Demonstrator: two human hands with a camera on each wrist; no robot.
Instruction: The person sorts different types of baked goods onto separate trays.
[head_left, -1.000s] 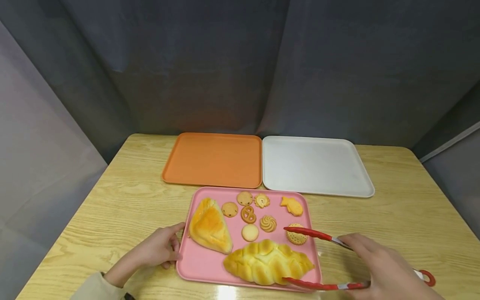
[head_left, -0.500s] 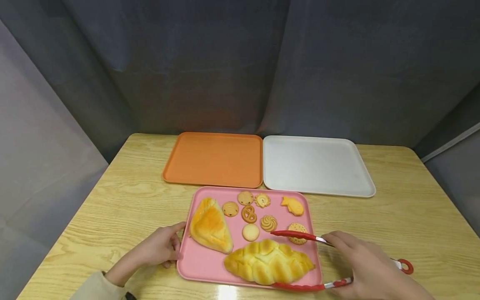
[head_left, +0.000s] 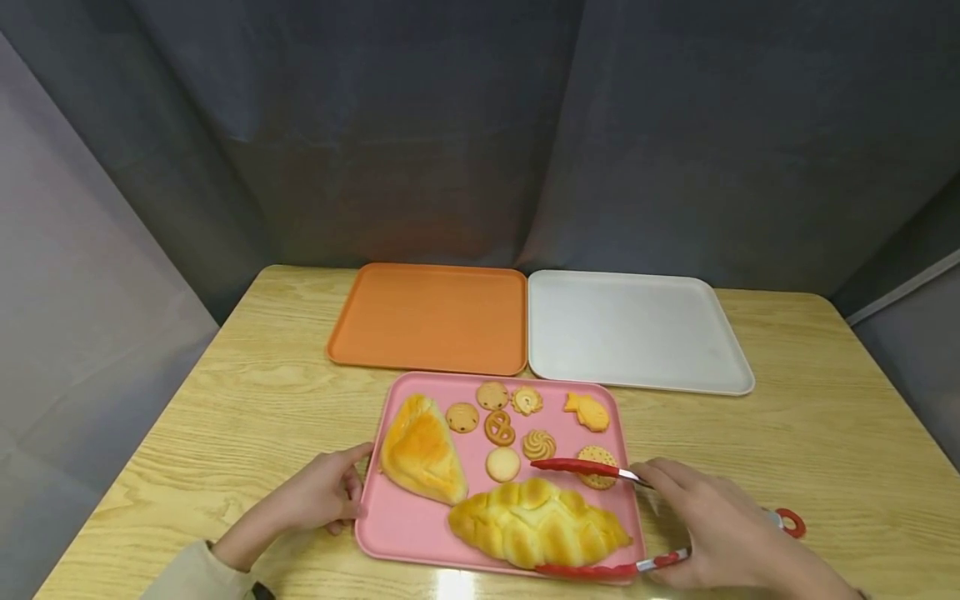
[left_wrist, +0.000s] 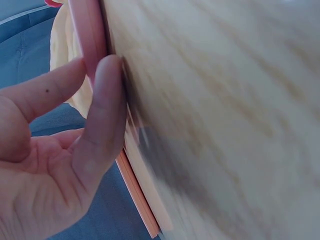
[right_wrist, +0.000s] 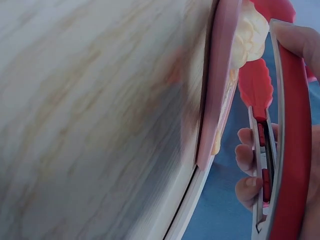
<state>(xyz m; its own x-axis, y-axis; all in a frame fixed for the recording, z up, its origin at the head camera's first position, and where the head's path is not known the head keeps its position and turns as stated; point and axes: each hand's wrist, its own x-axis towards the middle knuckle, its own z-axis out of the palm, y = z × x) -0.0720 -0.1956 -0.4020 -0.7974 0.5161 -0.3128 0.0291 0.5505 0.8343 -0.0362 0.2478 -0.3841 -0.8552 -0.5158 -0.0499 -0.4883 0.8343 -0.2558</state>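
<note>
A pink tray (head_left: 408, 542) holds a triangular pastry (head_left: 422, 454), a braided bread loaf (head_left: 540, 523) and several small biscuits, among them a pretzel (head_left: 499, 427) and a fish-shaped one (head_left: 588, 412). At its left edge my left hand (head_left: 318, 496) pinches the rim between thumb and finger. My right hand (head_left: 723, 525) grips red-tipped metal tongs (head_left: 573, 466) from the right side. The tongs' arms are spread, one tip on the far side of the loaf, over the round dotted cracker (head_left: 597, 467), the other along its near side. Whether the tips touch the loaf cannot be told.
Behind the pink tray lie an orange tray (head_left: 431, 321) and a white tray (head_left: 637, 333), side by side on the wooden table (head_left: 247, 392). A dark curtain (head_left: 405, 133) hangs behind the table.
My right hand has moved left with the tongs, whose spread tips slid further along both sides of the loaf. The left hand keeps its place on the pink tray.
</note>
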